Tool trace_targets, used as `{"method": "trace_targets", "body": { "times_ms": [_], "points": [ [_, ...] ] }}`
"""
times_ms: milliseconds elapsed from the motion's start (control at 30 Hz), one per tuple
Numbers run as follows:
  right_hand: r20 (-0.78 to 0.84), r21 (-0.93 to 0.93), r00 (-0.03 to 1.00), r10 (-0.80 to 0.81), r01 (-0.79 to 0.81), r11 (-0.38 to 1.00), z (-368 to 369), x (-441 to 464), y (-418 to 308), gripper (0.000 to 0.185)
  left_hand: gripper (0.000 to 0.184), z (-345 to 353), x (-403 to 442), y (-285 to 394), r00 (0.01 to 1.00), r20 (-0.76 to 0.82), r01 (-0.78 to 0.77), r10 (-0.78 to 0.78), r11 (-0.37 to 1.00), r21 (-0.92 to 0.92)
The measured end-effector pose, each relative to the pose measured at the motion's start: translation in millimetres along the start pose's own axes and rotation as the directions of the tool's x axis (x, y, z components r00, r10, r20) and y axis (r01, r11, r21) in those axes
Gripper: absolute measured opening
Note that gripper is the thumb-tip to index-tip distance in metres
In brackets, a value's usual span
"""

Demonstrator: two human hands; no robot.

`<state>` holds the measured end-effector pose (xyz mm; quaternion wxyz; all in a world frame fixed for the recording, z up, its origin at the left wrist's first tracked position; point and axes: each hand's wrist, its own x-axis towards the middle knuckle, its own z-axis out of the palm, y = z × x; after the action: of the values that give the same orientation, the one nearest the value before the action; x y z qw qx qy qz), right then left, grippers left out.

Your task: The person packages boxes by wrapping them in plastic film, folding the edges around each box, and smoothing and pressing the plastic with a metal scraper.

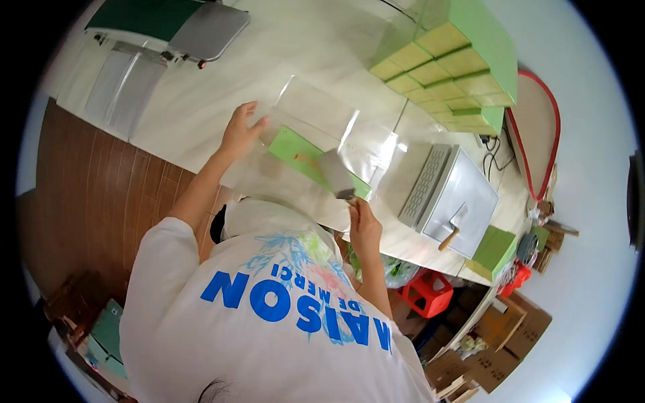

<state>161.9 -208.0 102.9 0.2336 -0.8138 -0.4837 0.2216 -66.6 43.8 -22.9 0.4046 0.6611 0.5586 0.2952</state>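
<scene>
My right hand (365,228) grips the handle of a scraper (334,172). Its broad metal blade lies over a long green box (290,146) with small red marks on top. Clear plastic film (316,101) spreads around and beyond the box, shining where it catches light. Left of the box, my left hand (242,131) has its thumb apart from its fingers and holds nothing. Its fingertips are close to the film's left part; whether they touch it I cannot tell.
Stacked green boxes (457,67) stand at the back right. A silver metal appliance (470,195) carries a second scraper (451,232). A green and grey board device (208,30) is at upper left. Under the table is a red stool (428,293).
</scene>
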Motion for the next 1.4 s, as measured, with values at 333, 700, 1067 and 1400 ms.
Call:
{"method": "trace_targets", "body": {
  "times_ms": [333,700,1067,1400],
  "points": [
    [0.302,0.049,0.838,-0.455,0.463,0.885,41,74,-24,0.020,0.026,-19,13,1,0.723,0.684,0.413,-0.102,0.857,-0.308],
    [0.243,-0.001,0.918,-0.315,0.325,0.946,44,92,-31,0.013,0.023,-17,20,-2,0.703,0.707,0.428,-0.082,0.842,-0.328],
    [0.110,-0.010,0.977,-0.185,0.187,0.982,44,73,-26,0.014,0.021,-18,17,0,0.721,0.690,0.401,-0.063,0.850,-0.341],
    [-0.020,-0.028,1.000,-0.006,0.006,1.000,38,29,-4,0.018,0.023,-19,17,5,0.724,0.686,0.395,-0.076,0.860,-0.322]
  ]
}}
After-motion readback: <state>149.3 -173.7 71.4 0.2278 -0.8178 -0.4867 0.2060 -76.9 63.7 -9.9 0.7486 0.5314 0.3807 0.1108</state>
